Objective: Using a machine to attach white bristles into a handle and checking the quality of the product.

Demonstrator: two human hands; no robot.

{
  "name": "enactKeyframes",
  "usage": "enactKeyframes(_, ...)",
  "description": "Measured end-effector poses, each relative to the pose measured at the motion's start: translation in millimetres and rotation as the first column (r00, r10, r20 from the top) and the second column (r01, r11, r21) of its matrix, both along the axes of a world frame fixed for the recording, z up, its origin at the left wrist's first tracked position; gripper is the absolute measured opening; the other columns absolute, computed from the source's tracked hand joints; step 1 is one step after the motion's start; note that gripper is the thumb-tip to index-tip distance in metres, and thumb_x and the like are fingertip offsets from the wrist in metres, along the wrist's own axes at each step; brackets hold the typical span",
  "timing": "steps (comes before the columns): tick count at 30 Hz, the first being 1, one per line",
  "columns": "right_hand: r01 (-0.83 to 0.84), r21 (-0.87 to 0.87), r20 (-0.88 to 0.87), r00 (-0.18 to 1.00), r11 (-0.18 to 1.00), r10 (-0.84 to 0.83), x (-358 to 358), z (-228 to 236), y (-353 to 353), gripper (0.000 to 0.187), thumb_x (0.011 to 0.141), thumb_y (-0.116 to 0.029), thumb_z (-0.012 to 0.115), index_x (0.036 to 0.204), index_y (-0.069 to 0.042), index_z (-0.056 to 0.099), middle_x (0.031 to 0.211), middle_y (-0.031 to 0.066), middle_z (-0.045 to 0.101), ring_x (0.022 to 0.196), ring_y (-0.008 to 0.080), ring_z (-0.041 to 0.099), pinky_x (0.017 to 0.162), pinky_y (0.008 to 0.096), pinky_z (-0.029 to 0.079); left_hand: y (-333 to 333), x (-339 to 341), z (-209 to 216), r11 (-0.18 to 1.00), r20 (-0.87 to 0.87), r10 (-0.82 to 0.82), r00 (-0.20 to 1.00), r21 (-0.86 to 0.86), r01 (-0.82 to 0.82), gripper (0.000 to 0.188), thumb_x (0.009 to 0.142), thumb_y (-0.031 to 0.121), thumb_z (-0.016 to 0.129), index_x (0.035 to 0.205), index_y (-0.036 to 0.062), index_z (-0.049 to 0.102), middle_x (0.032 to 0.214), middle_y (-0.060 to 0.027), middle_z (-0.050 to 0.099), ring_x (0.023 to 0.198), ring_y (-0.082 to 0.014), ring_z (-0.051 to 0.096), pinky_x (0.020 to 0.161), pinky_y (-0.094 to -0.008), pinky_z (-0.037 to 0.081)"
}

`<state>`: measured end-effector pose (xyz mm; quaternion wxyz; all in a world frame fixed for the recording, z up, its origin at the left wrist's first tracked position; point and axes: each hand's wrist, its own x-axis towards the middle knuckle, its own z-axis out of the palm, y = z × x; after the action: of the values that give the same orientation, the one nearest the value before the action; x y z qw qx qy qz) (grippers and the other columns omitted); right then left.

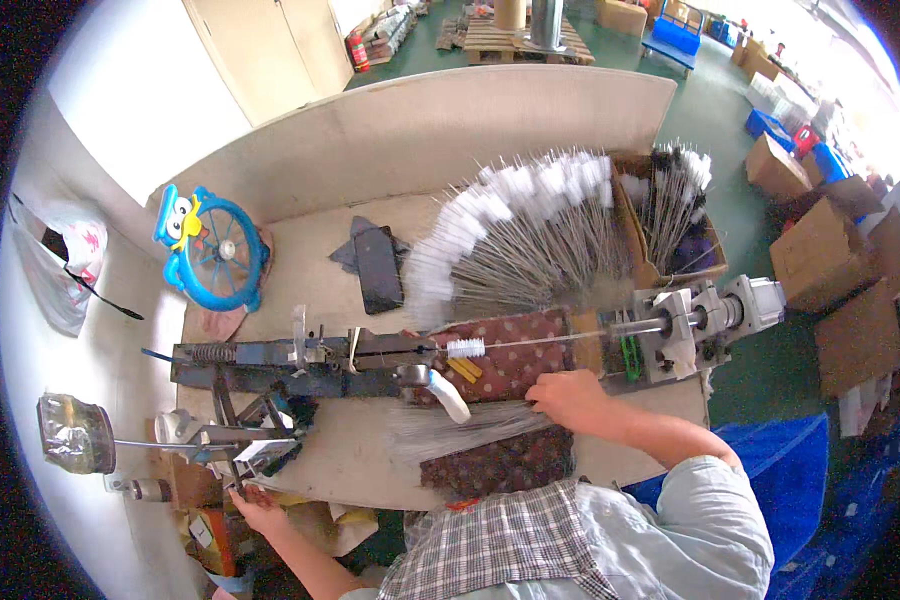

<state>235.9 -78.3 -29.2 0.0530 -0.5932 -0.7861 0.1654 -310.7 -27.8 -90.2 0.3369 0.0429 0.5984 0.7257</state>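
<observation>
My right hand (568, 397) rests on the workbench (370, 450) at the end of a bundle of thin wires (460, 425) and pinches them against a patterned dark red cloth (515, 365). Just above it, a small white bristle brush on a wire (467, 348) sits in a long dark metal twisting machine (300, 360). My left hand (258, 510) is low at the left, below the bench edge, fingers curled on a small part under a metal mechanism (235, 445). What it grips is unclear.
A fan of finished white-tipped wire brushes (525, 230) lies at the back, with a cardboard box of brushes (675, 215) beside it. A blue fan (215, 250), a dark phone (378, 268), a motor (710, 315) and cartons (820, 250) surround the bench.
</observation>
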Motion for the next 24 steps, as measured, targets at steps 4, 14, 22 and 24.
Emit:
enactKeyframes(4,0.039,0.054,-0.036,0.999,0.998,-0.037,9.3,16.7,-5.1,0.012,0.075,-0.015,0.054,0.085,-0.012,0.061,0.076,0.0074,0.059,0.075,0.0275,0.062,0.059,0.04,0.051,-12.6,61.3,11.9,0.998,-0.058,-0.036,0.998,-0.051,0.033,0.034,0.084,0.046,0.052,0.087,0.0118,0.055,0.082,-0.0001,0.058,0.07,-0.0133,0.053,0.06,-0.0245,0.042)
enactKeyframes(14,0.089,-0.062,0.052,0.995,0.994,-0.086,28.8,40.7,-28.0,0.018,0.072,-0.007,0.054,0.09,-0.004,0.053,0.087,0.0141,0.054,0.073,0.0319,0.061,0.058,0.0407,0.051,-16.3,248.6,36.1,0.817,0.464,-0.552,0.693,0.137,0.56,0.017,0.087,0.02,0.051,0.096,0.0069,0.058,0.084,-0.0038,0.062,0.078,-0.0167,0.059,0.069,-0.0317,0.05)
enactKeyframes(22,0.147,0.158,0.19,0.966,0.977,-0.176,83.3,96.3,-62.0,0.012,0.071,-0.005,0.055,0.082,-0.003,0.053,0.079,0.0106,0.052,0.075,0.0289,0.059,0.061,0.0361,0.051,-9.3,291.0,58.6,0.667,0.433,-0.726,0.535,0.253,0.701,0.023,0.087,0.018,0.052,0.106,0.0063,0.053,0.105,-0.0066,0.058,0.097,-0.0169,0.054,0.083,-0.0348,0.045)
enactKeyframes(24,0.182,0.316,0.026,0.979,0.931,-0.2,105.8,106.4,-61.0,0.016,0.07,-0.003,0.054,0.086,-0.002,0.056,0.079,0.0106,0.054,0.078,0.0275,0.058,0.064,0.0349,0.05,-5.7,311.8,69.4,0.55,0.131,-0.835,0.534,0.197,0.812,0.021,0.087,0.015,0.05,0.105,0.0053,0.052,0.105,-0.0097,0.055,0.097,-0.0196,0.053,0.089,-0.0365,0.04)
